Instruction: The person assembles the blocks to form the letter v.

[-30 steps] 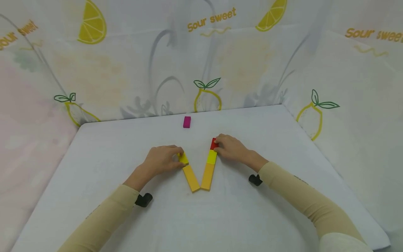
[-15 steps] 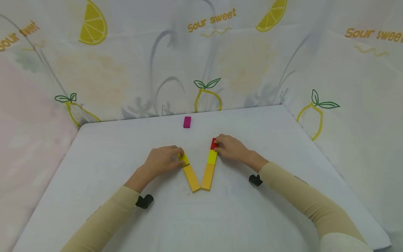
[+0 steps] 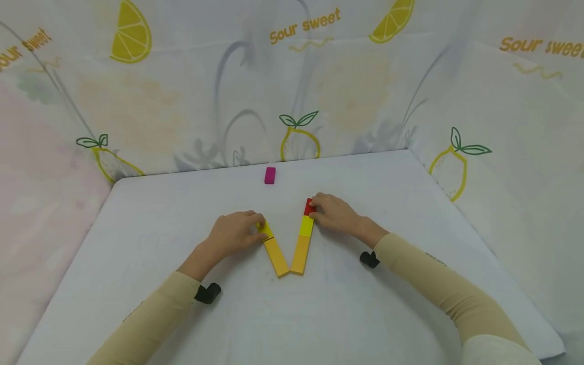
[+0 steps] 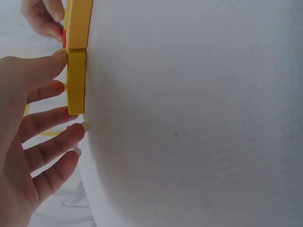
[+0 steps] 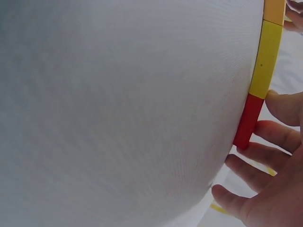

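Two rows of blocks form a V on the white table. My left hand pinches the yellow block by its ends, thumb at the near end. That block lies end to end with a longer orange-yellow block, a thin gap between them. On the other side, my right hand holds the small red block between thumb and fingertips. Below the red one, a second yellow block and another long orange-yellow block continue that row. Both long blocks meet at the V's near tip.
A magenta block lies apart near the back of the white table. Behind the table hangs a cloth printed with lemons. Black wrist cameras sit under both wrists.
The left thumb has shifted slightly at the near end of the yellow block. The right hand and the other blocks keep their places; the whole view tilts a little.
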The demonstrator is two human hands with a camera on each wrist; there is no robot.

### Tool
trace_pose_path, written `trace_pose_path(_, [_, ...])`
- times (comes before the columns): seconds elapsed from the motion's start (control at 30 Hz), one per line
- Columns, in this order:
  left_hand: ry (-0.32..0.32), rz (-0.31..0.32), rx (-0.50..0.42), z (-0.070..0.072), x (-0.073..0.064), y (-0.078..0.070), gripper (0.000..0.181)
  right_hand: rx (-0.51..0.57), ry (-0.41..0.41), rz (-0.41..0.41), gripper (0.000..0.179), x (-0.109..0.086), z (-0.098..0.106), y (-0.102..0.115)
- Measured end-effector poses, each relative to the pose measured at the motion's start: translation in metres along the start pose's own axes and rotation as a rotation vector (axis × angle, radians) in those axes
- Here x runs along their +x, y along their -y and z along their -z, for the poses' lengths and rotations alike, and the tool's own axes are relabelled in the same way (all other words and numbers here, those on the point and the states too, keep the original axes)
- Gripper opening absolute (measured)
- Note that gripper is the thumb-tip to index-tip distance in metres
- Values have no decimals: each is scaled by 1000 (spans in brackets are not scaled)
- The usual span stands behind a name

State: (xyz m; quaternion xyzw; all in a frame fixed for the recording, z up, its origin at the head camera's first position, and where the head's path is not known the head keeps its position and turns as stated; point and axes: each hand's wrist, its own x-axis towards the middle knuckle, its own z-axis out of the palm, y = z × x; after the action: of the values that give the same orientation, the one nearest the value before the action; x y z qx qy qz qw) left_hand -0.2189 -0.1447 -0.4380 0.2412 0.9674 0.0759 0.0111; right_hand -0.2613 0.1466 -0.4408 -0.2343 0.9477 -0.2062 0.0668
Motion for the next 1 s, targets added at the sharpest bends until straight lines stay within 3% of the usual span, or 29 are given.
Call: trace_pose_path(1.0, [19, 9, -9, 2, -2, -4, 28, 9, -24, 19, 34, -1, -2, 0])
